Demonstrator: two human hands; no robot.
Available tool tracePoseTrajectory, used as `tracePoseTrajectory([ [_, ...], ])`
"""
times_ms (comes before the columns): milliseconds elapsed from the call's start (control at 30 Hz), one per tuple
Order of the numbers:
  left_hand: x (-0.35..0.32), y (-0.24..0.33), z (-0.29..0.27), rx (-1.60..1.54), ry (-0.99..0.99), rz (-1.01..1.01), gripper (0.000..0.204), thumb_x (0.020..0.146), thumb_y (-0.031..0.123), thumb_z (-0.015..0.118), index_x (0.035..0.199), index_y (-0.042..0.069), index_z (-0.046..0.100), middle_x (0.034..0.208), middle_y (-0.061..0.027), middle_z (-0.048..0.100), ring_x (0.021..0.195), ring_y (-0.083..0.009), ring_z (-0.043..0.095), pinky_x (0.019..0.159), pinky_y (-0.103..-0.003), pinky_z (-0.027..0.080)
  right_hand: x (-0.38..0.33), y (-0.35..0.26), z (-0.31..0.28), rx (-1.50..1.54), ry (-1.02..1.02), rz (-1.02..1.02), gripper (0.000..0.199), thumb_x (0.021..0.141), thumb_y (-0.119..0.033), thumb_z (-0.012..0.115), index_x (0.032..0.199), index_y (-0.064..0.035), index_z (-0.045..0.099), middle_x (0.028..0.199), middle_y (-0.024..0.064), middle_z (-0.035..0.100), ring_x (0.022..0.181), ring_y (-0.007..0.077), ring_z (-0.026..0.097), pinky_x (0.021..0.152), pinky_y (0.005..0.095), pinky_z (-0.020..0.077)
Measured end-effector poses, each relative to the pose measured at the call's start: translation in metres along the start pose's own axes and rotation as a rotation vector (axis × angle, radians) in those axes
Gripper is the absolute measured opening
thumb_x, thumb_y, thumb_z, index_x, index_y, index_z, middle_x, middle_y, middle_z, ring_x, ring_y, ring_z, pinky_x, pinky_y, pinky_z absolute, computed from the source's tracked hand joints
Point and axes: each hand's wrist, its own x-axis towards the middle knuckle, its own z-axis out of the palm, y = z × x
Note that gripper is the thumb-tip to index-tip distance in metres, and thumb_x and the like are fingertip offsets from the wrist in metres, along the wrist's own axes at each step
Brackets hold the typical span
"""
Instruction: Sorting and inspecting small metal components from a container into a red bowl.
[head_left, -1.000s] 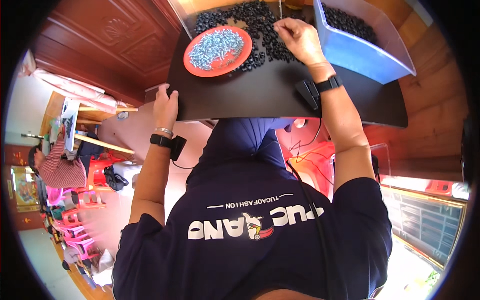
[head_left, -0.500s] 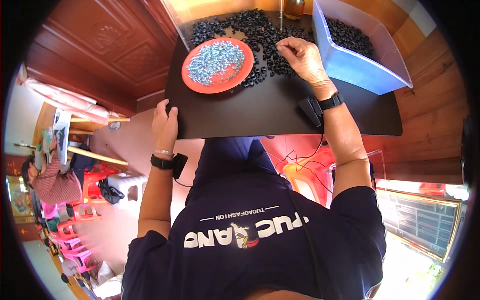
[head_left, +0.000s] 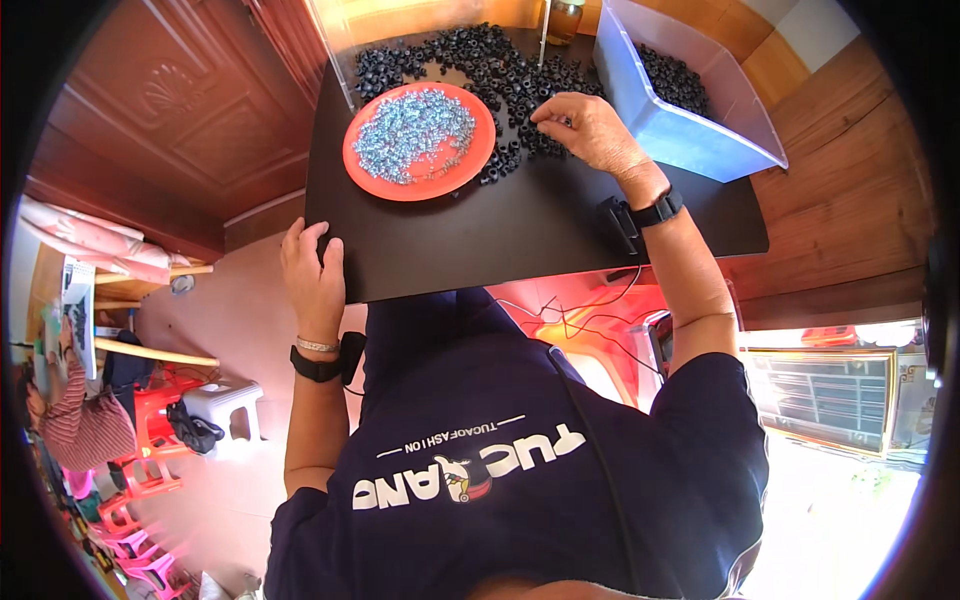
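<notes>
Dark brown surface (head_left: 500, 245) against wood panelling carries one red-orange plate (head_left: 425, 191) of silvery bits (head_left: 405, 130), one translucent bin (head_left: 690, 145) and two lots of black pieces (head_left: 500, 65): one strewn behind and right of the plate, one inside the bin. Bits and pieces are too many to count. Two hands show. The right hand (head_left: 597, 135) has its grip nearly closed, thumb and forefinger together over the strewn pieces; whether it pinches one, I cannot tell. The left hand (head_left: 316, 272), grip loosely parted, is at the surface's left edge.
</notes>
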Motion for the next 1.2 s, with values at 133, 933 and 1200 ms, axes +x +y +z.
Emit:
tracePoseTrajectory([
  [133, -0.001, 0.021, -0.017, -0.075, 0.031, 0.102, 0.029, 0.087, 0.017, 0.054, 0.111, 0.001, 0.058, 0.127, -0.0201, 0.049, 0.119, -0.0340, 0.045, 0.102, -0.041, 0.033, 0.010, -0.009, -0.003, -0.265, -0.131, -0.124, 0.016, 0.080, -0.018, 0.063, 0.093, -0.0087, 0.067, 0.087, 0.0087, 0.066, 0.084, 0.0271, 0.064, 0.075, 0.0372, 0.0507],
  [933, 0.011, 0.075, 0.029, -1.146, -0.585, -0.295, 0.028, 0.094, 0.027, 0.047, 0.101, 0.003, 0.059, 0.096, -0.0083, 0.065, 0.084, -0.0145, 0.061, 0.075, -0.026, 0.045, 0.031, -0.040, 0.020, -0.032, -0.056, -0.030, 0.023, 0.080, -0.014, 0.071, 0.101, -0.0072, 0.067, 0.088, 0.0031, 0.064, 0.075, 0.0131, 0.058, 0.071, 0.0268, 0.0480],
  [1200, 0.055, 0.094, 0.022, -1.392, -0.481, -0.260, 0.029, 0.093, 0.025, 0.045, 0.105, 0.002, 0.057, 0.094, -0.0081, 0.064, 0.082, -0.0172, 0.062, 0.072, -0.027, 0.046, 0.035, -0.102, 0.040, 0.460, -0.092, -0.320, 0.020, 0.081, 0.000, 0.067, 0.101, -0.0040, 0.065, 0.094, 0.0042, 0.061, 0.087, 0.0131, 0.061, 0.078, 0.0272, 0.0496],
])
